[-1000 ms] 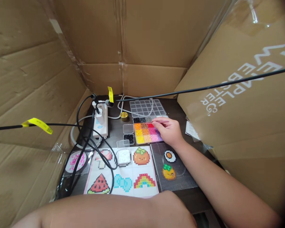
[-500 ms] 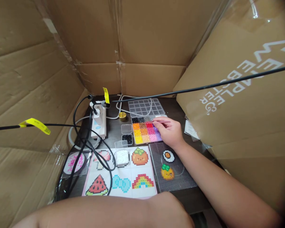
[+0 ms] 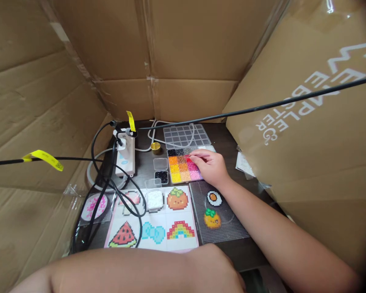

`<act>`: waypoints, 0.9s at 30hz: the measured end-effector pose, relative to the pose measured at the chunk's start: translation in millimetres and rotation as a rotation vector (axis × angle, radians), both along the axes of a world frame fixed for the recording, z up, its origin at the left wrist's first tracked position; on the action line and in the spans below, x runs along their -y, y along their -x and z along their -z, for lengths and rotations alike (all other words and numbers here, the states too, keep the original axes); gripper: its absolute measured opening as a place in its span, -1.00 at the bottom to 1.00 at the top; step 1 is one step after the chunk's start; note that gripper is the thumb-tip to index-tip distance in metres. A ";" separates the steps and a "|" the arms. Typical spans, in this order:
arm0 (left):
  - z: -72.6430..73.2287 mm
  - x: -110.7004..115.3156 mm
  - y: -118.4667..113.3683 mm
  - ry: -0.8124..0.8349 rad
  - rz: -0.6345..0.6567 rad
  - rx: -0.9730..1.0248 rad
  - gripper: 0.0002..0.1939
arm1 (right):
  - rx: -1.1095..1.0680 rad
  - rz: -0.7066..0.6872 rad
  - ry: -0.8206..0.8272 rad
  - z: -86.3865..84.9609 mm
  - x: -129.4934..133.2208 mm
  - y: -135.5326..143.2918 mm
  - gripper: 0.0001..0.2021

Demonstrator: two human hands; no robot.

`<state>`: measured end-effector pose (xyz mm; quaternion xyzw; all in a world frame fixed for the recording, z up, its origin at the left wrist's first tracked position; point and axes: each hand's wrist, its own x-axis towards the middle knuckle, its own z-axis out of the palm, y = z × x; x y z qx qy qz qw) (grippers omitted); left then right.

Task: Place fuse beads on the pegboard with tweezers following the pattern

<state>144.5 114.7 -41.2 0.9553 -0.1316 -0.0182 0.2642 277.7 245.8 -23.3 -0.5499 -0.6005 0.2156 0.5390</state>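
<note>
My right hand [image 3: 212, 165] is closed in a pinch on thin pink tweezers [image 3: 198, 155]. Their tip reaches over the brown and red compartments of the bead box [image 3: 185, 175], a clear grid of small beads sorted by colour. The hand covers the box's right side. Along the bottom lies my left forearm, with part of my left hand [image 3: 216, 262] bent down at its end; its fingers are hidden. Right of the pattern sheet [image 3: 152, 217], a clear pegboard [image 3: 232, 234] carries an egg bead piece [image 3: 214, 198] and an orange persimmon-like bead piece [image 3: 212, 219].
Small boxes of black beads [image 3: 161, 176] and white beads [image 3: 155, 200] stand near a gold tin [image 3: 155, 147]. Black cables [image 3: 140, 193] cross the sheet from a power strip [image 3: 125, 160]. A dish of pink beads [image 3: 94, 206] sits left. Cardboard walls [image 3: 195, 97] surround the table.
My right hand and the tweezers have shifted slightly left over the bead box, from near the red beads toward the brown ones. The whole view has moved a little.
</note>
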 end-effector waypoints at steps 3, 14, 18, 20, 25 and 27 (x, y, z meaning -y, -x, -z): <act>1.5 -0.1 0.9 0.005 0.001 0.000 -0.93 | 0.000 0.001 0.032 -0.9 0.6 1.0 -0.87; 0.9 1.0 1.3 0.004 0.002 0.004 -0.93 | -0.009 -0.006 0.080 -3.3 5.7 0.0 -0.84; -0.5 0.2 1.3 0.000 -0.007 0.000 -0.94 | 0.018 -0.002 0.087 -3.9 6.3 -2.4 -0.84; -0.8 -0.5 1.8 0.002 -0.008 0.008 -0.94 | 0.030 0.002 0.086 -4.4 6.3 -3.4 -0.84; -1.2 -0.4 3.0 0.005 -0.007 0.025 -0.96 | 0.057 0.002 0.097 -5.3 6.8 -3.9 -0.83; -1.4 0.5 2.9 0.001 -0.010 0.025 -0.97 | 0.061 0.001 0.102 -5.2 7.0 -3.6 -0.82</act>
